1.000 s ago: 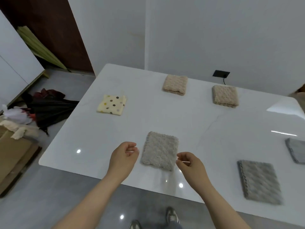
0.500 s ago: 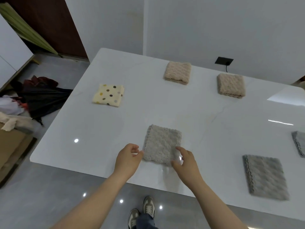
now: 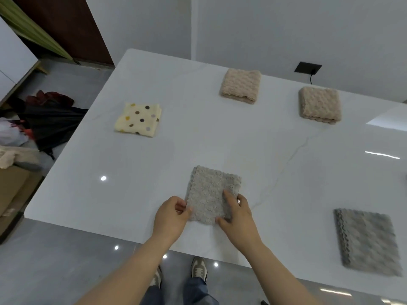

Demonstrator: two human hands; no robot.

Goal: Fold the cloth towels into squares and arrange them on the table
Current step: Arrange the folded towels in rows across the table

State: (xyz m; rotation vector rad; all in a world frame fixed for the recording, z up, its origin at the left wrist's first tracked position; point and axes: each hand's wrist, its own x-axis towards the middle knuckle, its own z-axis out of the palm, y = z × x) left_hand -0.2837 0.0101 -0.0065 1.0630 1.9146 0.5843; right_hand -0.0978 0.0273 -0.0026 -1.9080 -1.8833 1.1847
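**At lower centre, a folded towel is set straight**

Both hands hold the pale grey towel (image 3: 211, 190), which lies flat near the front edge of the table (image 3: 198, 148). The left hand (image 3: 171, 219) pinches its near left corner. The right hand (image 3: 239, 223) grips the near right, one finger on top.

It looks square already. Four more lie folded, well apart:
- spotted towel (image 3: 138, 119), left
- beige towel (image 3: 241, 85), top centre
- second beige towel (image 3: 319, 104), upper right
- grey towel (image 3: 367, 241), lower right

Probably only arranging remains.

The tabletop is glossy white. White walls, a black socket (image 3: 308, 67), and heaped clothes (image 3: 50, 119) on the floor at left.
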